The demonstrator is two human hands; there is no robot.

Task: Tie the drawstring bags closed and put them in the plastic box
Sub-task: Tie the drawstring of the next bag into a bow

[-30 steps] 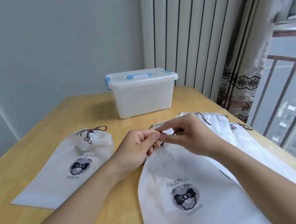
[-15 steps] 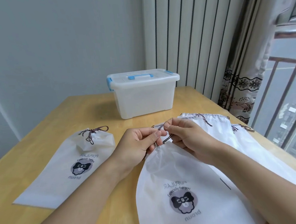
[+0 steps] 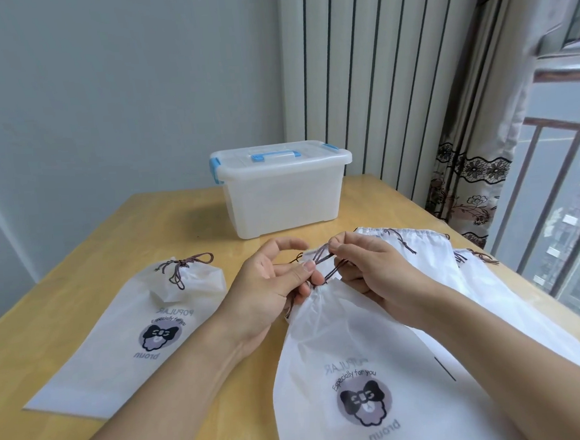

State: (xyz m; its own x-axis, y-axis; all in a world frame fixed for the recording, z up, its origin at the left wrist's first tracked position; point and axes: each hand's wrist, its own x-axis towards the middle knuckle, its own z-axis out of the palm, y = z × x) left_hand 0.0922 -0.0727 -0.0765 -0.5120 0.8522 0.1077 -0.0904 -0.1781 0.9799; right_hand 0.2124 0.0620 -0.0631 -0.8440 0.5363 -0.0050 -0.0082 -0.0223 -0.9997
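Surface: wooden table (image 3: 87, 241) set against a grey wall, with a striped curtain behind it.
Landmark: plastic box (image 3: 281, 193), translucent white with blue latches and handle, at the far middle of the table.
Box state: lid on. Nothing can be made out through the cloudy walls.
Front bag (image 3: 361, 369): white drawstring bag lying flat on the near side of the box. Long axis runs from the viewer toward the box, gathered neck at the box end. Its near end is cut off by the frame edge.
Cord (image 3: 326, 263): dark drawstring at the neck of the front bag, partly hidden by fingers; whether it is knotted cannot be told.
Left hand (image 3: 272, 286): near side of the box, thumb and fingers pinching the cord just above the gathered neck.
Right hand (image 3: 371, 269): touching the left hand, fingertips pinching a loop of the same cord.
Tied bag (image 3: 135, 330): near-left of the box, flat, neck cinched and knotted, neck end pointing toward the box.
Other bags (image 3: 428, 254): near-right of the box, partly covered by the right forearm and the front bag; their necks lie ungathered, and their count is unclear.
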